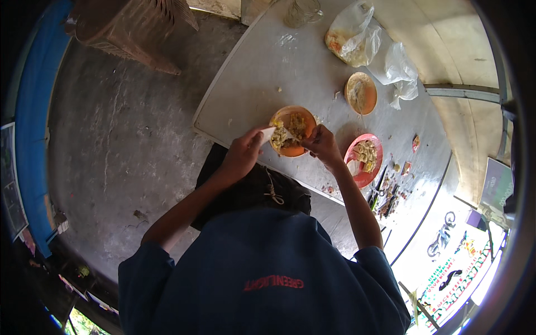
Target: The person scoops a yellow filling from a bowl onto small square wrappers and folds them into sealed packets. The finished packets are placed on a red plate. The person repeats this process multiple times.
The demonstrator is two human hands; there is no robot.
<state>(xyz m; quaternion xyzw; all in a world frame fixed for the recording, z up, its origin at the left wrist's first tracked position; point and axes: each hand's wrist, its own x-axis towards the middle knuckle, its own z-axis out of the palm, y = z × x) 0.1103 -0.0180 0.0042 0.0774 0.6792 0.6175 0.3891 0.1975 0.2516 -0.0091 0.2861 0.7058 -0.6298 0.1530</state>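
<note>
Over an orange bowl (294, 154) near the table's front edge, my left hand (243, 153) is closed on a thin white wrapper (268, 134). Crumbly yellowish filling (277, 135) lies at the wrapper's far end, above the bowl. More of the yellow and brown filling (298, 124) sits inside the bowl. At the bowl's right rim, my right hand (322, 144) has its fingers pinched together. A slim pale thing reaches from them toward the filling, too small to name.
To the right stands a red plate (379, 162) of pale folded pieces. Behind it is an orange bowl (349, 92) with whitish paste. Farther back are a filled plastic bag (349, 42), a crumpled clear bag (403, 70) and a glass mug (301, 12). Scraps litter the grey table (245, 84).
</note>
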